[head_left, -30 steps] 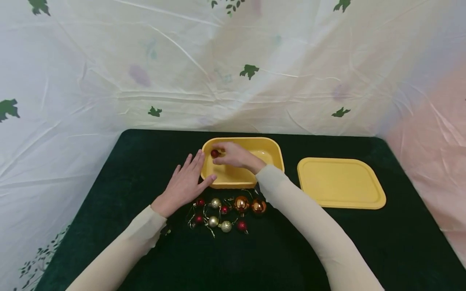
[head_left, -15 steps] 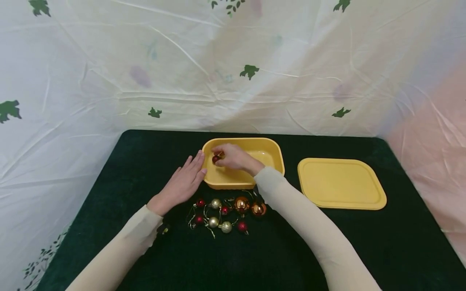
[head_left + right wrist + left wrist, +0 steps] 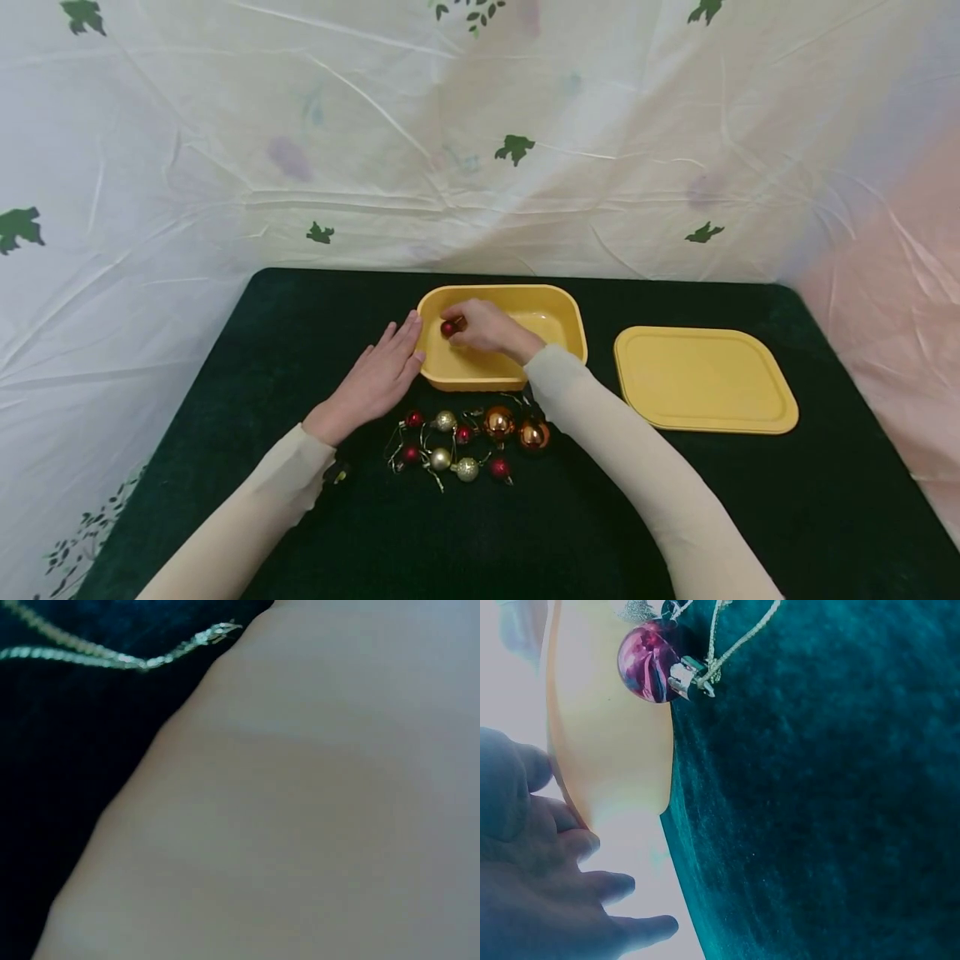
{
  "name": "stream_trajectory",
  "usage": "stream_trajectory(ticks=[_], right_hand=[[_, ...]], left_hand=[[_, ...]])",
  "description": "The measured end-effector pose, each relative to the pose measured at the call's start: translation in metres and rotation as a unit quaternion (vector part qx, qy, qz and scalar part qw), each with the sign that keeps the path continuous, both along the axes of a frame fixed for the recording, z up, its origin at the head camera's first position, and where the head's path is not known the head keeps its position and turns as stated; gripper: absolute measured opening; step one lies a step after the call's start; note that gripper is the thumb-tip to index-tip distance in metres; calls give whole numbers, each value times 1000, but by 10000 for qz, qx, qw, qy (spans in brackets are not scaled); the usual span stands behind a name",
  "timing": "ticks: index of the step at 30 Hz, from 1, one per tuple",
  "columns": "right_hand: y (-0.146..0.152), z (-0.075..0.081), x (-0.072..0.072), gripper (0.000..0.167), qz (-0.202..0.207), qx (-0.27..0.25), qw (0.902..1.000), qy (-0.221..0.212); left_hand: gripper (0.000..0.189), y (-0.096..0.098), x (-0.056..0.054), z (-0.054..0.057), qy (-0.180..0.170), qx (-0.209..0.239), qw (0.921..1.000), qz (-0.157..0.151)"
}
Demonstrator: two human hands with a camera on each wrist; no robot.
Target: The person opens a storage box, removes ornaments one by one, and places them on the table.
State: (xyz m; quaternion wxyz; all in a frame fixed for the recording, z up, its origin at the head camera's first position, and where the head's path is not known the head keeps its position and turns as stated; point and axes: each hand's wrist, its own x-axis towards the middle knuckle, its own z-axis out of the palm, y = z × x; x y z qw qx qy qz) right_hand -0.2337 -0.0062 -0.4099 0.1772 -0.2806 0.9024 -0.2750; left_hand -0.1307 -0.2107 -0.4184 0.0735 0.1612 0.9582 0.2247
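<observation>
Inside the yellow box (image 3: 506, 385), toward its left end, my right hand (image 3: 487, 325) pinches a small dark red bauble (image 3: 447, 328) between thumb and fingers. My left hand (image 3: 373, 375) lies against the box's left side with its fingers extended. In the left wrist view, those fingers (image 3: 604, 886) touch the box wall (image 3: 619, 742), and a shiny red bauble (image 3: 649, 661) with a cord is near the wall. Blurred skin or sleeve fills most of the right wrist view, which hides the fingertips there.
Several red, gold and copper baubles lie in front of the box, among them a copper bauble (image 3: 534, 434) and a glittery gold bauble (image 3: 467, 469). A yellow lid (image 3: 705, 379) rests to the right on the dark green tabletop (image 3: 525, 542). Patterned cloth (image 3: 390, 150) hangs behind.
My right hand has shifted slightly down and right within the box, still pinching the red bauble. The left thumb has drawn back from over the box's front corner to its left side.
</observation>
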Motion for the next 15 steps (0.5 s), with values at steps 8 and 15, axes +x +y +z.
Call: stream_trajectory(ticks=[8,15], right_hand=[[1,-2,0,43,-112,-17,9999,34],[2,-1,0,29,-149,-5,9997,172]], left_hand=[[62,1,2,1,50,-11,10000,4],[62,1,3,2,18,5,10000,14]])
